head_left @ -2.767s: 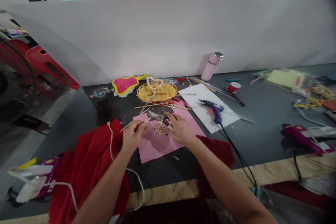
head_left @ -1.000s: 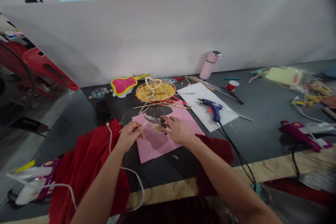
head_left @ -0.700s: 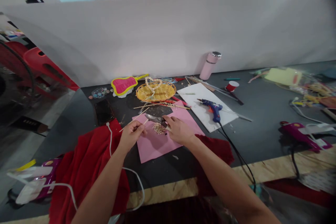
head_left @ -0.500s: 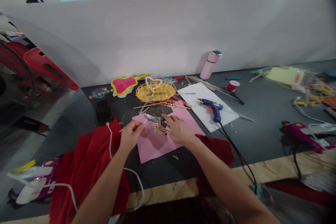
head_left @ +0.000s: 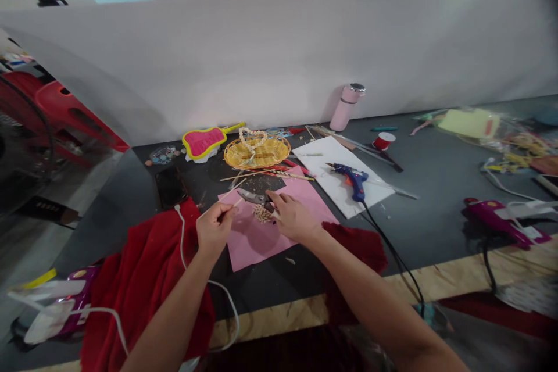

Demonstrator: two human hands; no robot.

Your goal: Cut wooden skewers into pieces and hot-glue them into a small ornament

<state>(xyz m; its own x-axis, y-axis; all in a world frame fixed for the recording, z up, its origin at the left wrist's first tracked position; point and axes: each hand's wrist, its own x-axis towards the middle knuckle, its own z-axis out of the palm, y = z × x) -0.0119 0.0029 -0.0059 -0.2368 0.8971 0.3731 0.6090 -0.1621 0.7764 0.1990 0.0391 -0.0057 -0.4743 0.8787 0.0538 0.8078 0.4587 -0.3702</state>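
Note:
My left hand pinches a thin wooden stick, whose tip points toward the blades of the pruning shears. Wrapped round the shears' handles is my right hand. Under the blades lies a small heap of short cut stick pieces on a pink sheet of paper. Whether the blades touch the stick I cannot tell. Longer sticks lie just beyond the paper, in front of a yellow woven basket that holds a beaded loop.
A blue glue gun rests on a white board to the right. Behind stand a pink bottle and a red thread spool. Red cloth, a white cable and a phone lie at left.
The stick and my left hand stay close to the shears, with only a slight shift. The whole view has moved a little; the things on the table lie as before.

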